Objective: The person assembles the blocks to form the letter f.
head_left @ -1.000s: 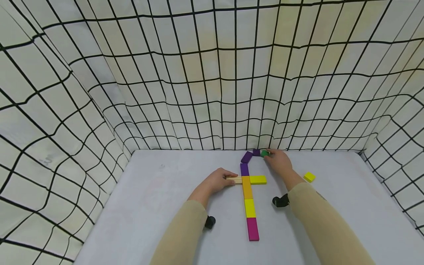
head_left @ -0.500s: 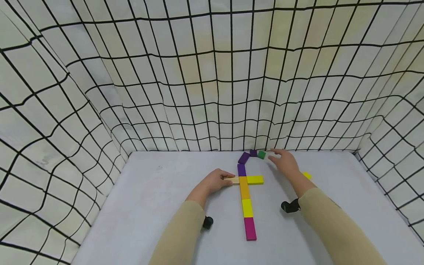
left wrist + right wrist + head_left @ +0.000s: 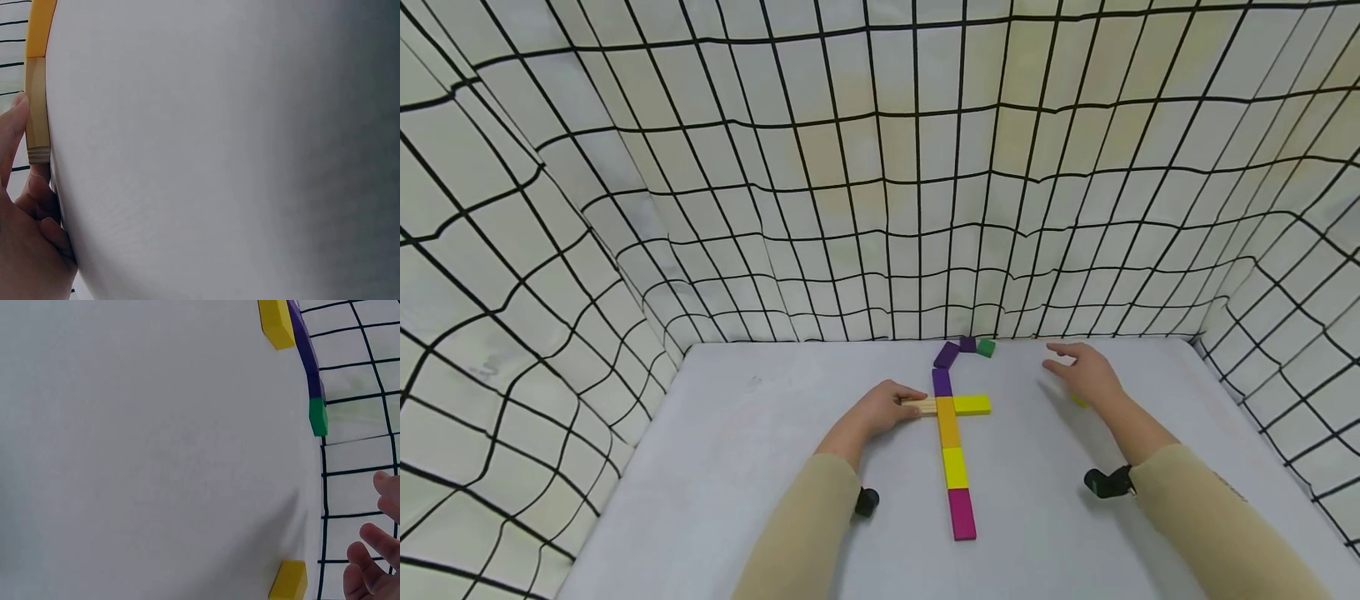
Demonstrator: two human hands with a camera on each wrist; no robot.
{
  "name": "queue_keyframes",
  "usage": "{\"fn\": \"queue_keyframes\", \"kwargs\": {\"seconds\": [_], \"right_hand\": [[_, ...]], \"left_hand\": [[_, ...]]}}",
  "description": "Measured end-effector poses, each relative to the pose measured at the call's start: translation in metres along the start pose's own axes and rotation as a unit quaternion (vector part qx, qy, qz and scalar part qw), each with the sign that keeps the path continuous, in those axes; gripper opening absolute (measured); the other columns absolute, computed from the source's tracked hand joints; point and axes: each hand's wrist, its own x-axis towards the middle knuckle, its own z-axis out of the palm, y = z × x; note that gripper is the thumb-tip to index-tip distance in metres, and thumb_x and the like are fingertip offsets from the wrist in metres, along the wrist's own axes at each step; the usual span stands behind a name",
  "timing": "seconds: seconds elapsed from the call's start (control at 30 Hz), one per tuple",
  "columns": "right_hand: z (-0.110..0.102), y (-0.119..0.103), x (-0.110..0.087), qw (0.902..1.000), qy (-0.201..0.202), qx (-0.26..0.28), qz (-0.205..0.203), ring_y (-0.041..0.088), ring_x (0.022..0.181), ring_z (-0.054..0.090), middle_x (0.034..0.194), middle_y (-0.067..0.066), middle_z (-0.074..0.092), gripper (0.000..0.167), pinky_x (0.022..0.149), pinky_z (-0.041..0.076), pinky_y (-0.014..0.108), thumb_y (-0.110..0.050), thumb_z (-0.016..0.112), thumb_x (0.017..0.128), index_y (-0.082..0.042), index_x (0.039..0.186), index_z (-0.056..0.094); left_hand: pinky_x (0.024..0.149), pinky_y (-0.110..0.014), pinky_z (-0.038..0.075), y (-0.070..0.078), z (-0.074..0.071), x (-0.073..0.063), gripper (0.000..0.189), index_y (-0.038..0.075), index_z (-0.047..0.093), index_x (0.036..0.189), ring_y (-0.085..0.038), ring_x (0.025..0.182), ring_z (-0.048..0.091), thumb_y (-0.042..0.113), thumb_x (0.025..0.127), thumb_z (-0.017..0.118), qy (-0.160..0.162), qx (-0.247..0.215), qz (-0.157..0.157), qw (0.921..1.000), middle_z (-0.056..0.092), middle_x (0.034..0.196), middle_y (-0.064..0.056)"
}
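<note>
My left hand [image 3: 883, 407] pinches a plain wooden block [image 3: 37, 106] between thumb and fingers, its end against the orange block [image 3: 948, 421]. My right hand [image 3: 1088, 377] is raised over the table with fingers spread and holds nothing. Below it, mostly hidden in the head view, lies a small yellow block [image 3: 289, 581]. A column runs down from the orange block through a yellow block [image 3: 955, 467] to a magenta block [image 3: 962, 514]. Above it curve purple blocks [image 3: 947, 355] ending in a green block [image 3: 986, 348]. A long yellow block [image 3: 972, 405] sticks out right of the orange one.
The blocks lie flat on a white table [image 3: 737, 467]. Black netting [image 3: 917, 208] over pale walls rises behind the table's far edge and along both sides. The curved end of the blocks sits close to that far edge.
My right hand has let go of the green block and moved right, toward the small yellow block. The left hand has kept its grip on the wooden block. The head view has shifted slightly.
</note>
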Motion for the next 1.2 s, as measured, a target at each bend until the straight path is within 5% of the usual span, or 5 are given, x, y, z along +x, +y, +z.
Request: {"fn": "queue_keyframes", "kwargs": {"seconds": [0.6,0.77,1.2], "right_hand": [[-0.024,0.057,-0.034,0.9941,-0.073,0.035,0.073,0.052,0.126,0.036,0.141,0.031,0.043,0.063,0.096,0.040,0.062,-0.040,0.056,0.100,0.000,0.147,0.042],[-0.017,0.062,-0.035,0.9903,-0.085,0.051,0.098,0.053,0.130,0.031,0.142,0.031,0.042,0.061,0.102,0.033,0.065,-0.035,0.057,0.101,0.000,0.148,0.041],[-0.006,0.059,-0.034,0.9934,-0.072,0.019,0.087,0.054,0.130,0.034,0.137,0.035,0.046,0.052,0.105,0.030,0.065,-0.024,0.058,0.100,0.006,0.141,0.047]], "left_hand": [[0.108,-0.048,0.038,0.000,-0.001,0.002,0.028,0.029,0.072,0.123,-0.024,0.114,0.052,0.028,0.095,0.068,-0.002,-0.009,0.000,1.0000,0.060,0.125,-0.004],[0.108,-0.048,0.038,-0.001,-0.001,0.002,0.028,0.029,0.072,0.124,-0.024,0.115,0.052,0.029,0.096,0.067,-0.002,-0.008,-0.005,1.0000,0.060,0.125,-0.004],[0.108,-0.048,0.038,0.002,-0.001,0.000,0.029,0.029,0.071,0.124,-0.023,0.114,0.052,0.030,0.096,0.067,-0.003,-0.005,-0.006,1.0000,0.060,0.125,-0.004]]}}
